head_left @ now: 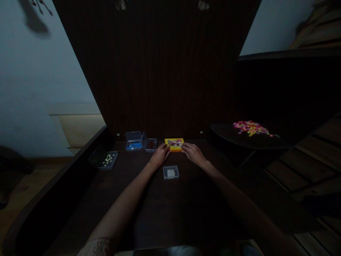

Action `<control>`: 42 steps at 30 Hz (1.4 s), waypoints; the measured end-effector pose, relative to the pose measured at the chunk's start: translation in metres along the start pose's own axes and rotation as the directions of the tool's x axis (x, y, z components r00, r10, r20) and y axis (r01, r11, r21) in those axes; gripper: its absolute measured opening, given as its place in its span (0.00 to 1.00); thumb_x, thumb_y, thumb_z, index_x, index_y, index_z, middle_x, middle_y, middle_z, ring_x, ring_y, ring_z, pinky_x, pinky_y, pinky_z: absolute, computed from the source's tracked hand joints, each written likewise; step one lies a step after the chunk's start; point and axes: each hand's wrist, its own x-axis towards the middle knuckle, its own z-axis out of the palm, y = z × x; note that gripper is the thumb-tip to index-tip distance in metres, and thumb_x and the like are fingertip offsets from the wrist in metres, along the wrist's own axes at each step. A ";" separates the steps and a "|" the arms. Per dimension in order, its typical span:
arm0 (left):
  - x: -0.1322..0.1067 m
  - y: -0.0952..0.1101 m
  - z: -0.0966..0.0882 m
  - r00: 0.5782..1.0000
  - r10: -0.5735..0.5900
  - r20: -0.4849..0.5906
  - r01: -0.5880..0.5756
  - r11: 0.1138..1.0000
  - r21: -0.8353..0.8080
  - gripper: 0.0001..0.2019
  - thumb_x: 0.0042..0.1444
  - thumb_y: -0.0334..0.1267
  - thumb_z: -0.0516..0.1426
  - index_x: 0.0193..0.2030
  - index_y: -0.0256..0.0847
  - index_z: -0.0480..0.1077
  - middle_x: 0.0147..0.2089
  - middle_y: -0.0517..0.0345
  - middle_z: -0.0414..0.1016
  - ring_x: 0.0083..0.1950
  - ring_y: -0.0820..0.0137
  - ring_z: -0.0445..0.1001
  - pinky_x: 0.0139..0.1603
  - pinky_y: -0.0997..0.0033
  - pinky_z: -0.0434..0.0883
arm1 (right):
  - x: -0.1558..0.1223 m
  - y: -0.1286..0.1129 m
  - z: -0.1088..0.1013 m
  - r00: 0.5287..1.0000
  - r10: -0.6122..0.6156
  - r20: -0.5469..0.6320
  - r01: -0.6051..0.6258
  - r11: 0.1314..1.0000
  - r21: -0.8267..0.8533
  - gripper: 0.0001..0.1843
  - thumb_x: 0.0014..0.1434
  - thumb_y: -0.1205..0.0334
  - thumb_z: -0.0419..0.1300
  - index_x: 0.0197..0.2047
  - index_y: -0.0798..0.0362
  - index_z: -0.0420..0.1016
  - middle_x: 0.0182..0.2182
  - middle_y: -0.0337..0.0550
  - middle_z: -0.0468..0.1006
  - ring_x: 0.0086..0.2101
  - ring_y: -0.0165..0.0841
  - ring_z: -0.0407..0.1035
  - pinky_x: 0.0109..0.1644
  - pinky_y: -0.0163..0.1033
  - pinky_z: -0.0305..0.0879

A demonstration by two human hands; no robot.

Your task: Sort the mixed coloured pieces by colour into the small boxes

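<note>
A flat yellow box (175, 149) with printed pictures on its lid lies at the back of the dark desk. My left hand (160, 155) grips its left edge, fingers curled against the side. From the other side, my right hand (194, 153) is closed on the right edge. Between my forearms and nearer to me sits a shut clear plastic case (171, 172) with something white in it. Left of my left hand stand an open clear case of dark red pieces (151, 144) and another of blue pieces (134, 145).
Farther left, an open case of pale yellow pieces (108, 160) stands near the desk's raised side edge (64, 177). Many small pink, orange and yellow pieces (252, 128) are heaped on a rounded shelf (226, 133) at right. A tall dark panel (160, 71) rises behind the desk.
</note>
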 end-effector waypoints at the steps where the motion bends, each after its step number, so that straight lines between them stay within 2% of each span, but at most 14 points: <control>1: 0.001 0.000 0.000 1.000 -0.003 0.006 0.003 1.000 0.011 0.11 0.65 0.37 0.53 0.50 0.39 0.72 0.49 0.48 0.70 0.52 0.62 0.74 0.57 0.60 0.73 | 0.001 0.001 0.001 1.000 0.005 -0.001 -0.005 1.000 -0.001 0.11 0.65 0.68 0.56 0.48 0.54 0.77 0.49 0.53 0.77 0.46 0.42 0.72 0.48 0.46 0.67; 6: 0.006 0.005 -0.002 0.998 -0.040 0.054 0.034 0.994 0.099 0.11 0.64 0.36 0.54 0.50 0.38 0.72 0.50 0.44 0.71 0.53 0.59 0.71 0.56 0.59 0.72 | 0.004 0.005 0.003 1.000 0.023 0.014 -0.023 1.000 0.001 0.11 0.65 0.68 0.56 0.48 0.54 0.77 0.49 0.53 0.76 0.47 0.41 0.71 0.49 0.44 0.67; 12: 0.009 0.012 -0.010 0.996 -0.045 0.077 0.022 0.963 0.267 0.11 0.65 0.38 0.53 0.50 0.40 0.73 0.50 0.46 0.73 0.52 0.59 0.69 0.54 0.60 0.70 | 0.005 0.006 0.002 0.999 0.039 0.031 -0.039 0.999 -0.011 0.11 0.65 0.67 0.57 0.49 0.53 0.76 0.50 0.51 0.76 0.48 0.40 0.71 0.50 0.42 0.67; 17: 0.008 0.019 -0.017 0.993 -0.041 0.107 0.004 0.945 0.328 0.14 0.65 0.41 0.53 0.54 0.41 0.72 0.53 0.47 0.74 0.53 0.57 0.69 0.53 0.58 0.69 | 0.006 0.004 0.003 0.998 0.060 0.035 -0.060 0.998 0.004 0.13 0.63 0.68 0.56 0.49 0.52 0.76 0.50 0.51 0.76 0.48 0.41 0.71 0.51 0.44 0.68; 19: 0.004 0.020 -0.023 0.998 -0.036 0.057 0.015 0.944 0.330 0.17 0.65 0.43 0.52 0.57 0.41 0.70 0.57 0.45 0.72 0.55 0.55 0.68 0.54 0.56 0.68 | 0.005 0.003 0.002 0.997 0.063 0.037 -0.063 0.998 0.024 0.15 0.62 0.69 0.57 0.51 0.53 0.75 0.52 0.52 0.75 0.50 0.41 0.70 0.54 0.46 0.68; 21: -0.002 0.019 -0.032 0.995 -0.070 -0.070 0.089 0.939 0.332 0.20 0.64 0.44 0.53 0.60 0.40 0.67 0.61 0.43 0.69 0.59 0.52 0.66 0.57 0.51 0.65 | 0.003 0.003 0.000 0.998 0.052 0.030 -0.054 0.997 0.049 0.17 0.61 0.69 0.57 0.53 0.54 0.74 0.53 0.53 0.74 0.53 0.43 0.68 0.56 0.49 0.67; 22: -0.006 0.018 -0.038 0.983 -0.101 -0.150 0.146 0.934 0.327 0.21 0.64 0.44 0.53 0.61 0.38 0.67 0.63 0.41 0.67 0.62 0.50 0.63 0.60 0.49 0.63 | 0.001 0.002 -0.001 0.999 0.045 0.019 -0.046 0.997 0.062 0.18 0.61 0.70 0.57 0.54 0.54 0.73 0.54 0.53 0.73 0.54 0.43 0.66 0.57 0.50 0.66; 24: -0.012 0.013 -0.051 0.931 -0.189 -0.312 0.283 0.913 0.294 0.22 0.63 0.43 0.54 0.61 0.37 0.66 0.65 0.39 0.64 0.66 0.48 0.59 0.64 0.46 0.58 | -0.002 0.002 -0.004 0.999 0.034 -0.020 -0.033 0.996 0.084 0.19 0.60 0.70 0.56 0.55 0.55 0.73 0.55 0.54 0.71 0.55 0.44 0.65 0.58 0.52 0.65; 26: -0.018 0.007 -0.062 0.854 -0.291 -0.432 0.423 0.871 0.249 0.26 0.61 0.46 0.55 0.63 0.36 0.63 0.67 0.37 0.61 0.67 0.47 0.57 0.65 0.46 0.56 | -0.005 0.001 -0.007 0.997 0.039 -0.065 -0.032 0.994 0.104 0.19 0.60 0.71 0.54 0.54 0.55 0.73 0.54 0.54 0.71 0.54 0.45 0.65 0.58 0.53 0.66; 28: -0.021 0.001 -0.069 0.773 -0.398 -0.494 0.553 0.805 0.217 0.36 0.56 0.51 0.58 0.67 0.34 0.57 0.68 0.35 0.58 0.67 0.45 0.56 0.64 0.44 0.56 | -0.007 0.001 -0.009 0.994 0.047 -0.099 -0.035 0.992 0.122 0.19 0.60 0.71 0.54 0.53 0.54 0.73 0.52 0.54 0.71 0.53 0.45 0.65 0.57 0.54 0.67; 29: -0.023 -0.001 -0.071 0.746 -0.444 -0.496 0.600 0.772 0.212 0.40 0.54 0.54 0.60 0.68 0.33 0.55 0.68 0.33 0.58 0.66 0.43 0.57 0.64 0.42 0.56 | -0.007 0.000 -0.009 0.992 0.051 -0.112 -0.036 0.991 0.126 0.19 0.60 0.71 0.54 0.53 0.53 0.73 0.51 0.53 0.71 0.52 0.45 0.65 0.56 0.54 0.67; 31: -0.025 -0.004 -0.070 0.727 -0.511 -0.459 0.651 0.725 0.224 0.47 0.50 0.58 0.61 0.69 0.31 0.51 0.65 0.31 0.62 0.65 0.41 0.58 0.63 0.40 0.56 | -0.008 -0.003 -0.010 0.990 0.054 -0.131 -0.038 0.992 0.122 0.18 0.59 0.71 0.54 0.52 0.53 0.74 0.51 0.53 0.70 0.51 0.45 0.65 0.55 0.54 0.68; 34: -0.027 -0.004 -0.065 0.738 -0.552 -0.389 0.662 0.704 0.256 0.49 0.49 0.59 0.60 0.70 0.29 0.50 0.60 0.31 0.69 0.64 0.40 0.60 0.63 0.39 0.55 | -0.007 -0.009 -0.012 0.988 0.046 -0.145 -0.031 0.994 0.104 0.17 0.59 0.72 0.54 0.50 0.54 0.75 0.51 0.54 0.69 0.51 0.46 0.64 0.54 0.54 0.69; 42: -0.020 0.002 -0.068 0.791 -0.547 -0.273 0.611 0.731 0.304 0.45 0.51 0.55 0.58 0.70 0.31 0.51 0.60 0.34 0.71 0.62 0.42 0.62 0.63 0.42 0.55 | -0.002 -0.024 -0.015 0.989 0.008 -0.149 0.008 0.994 0.111 0.16 0.59 0.73 0.55 0.47 0.52 0.76 0.50 0.53 0.71 0.51 0.45 0.63 0.55 0.54 0.68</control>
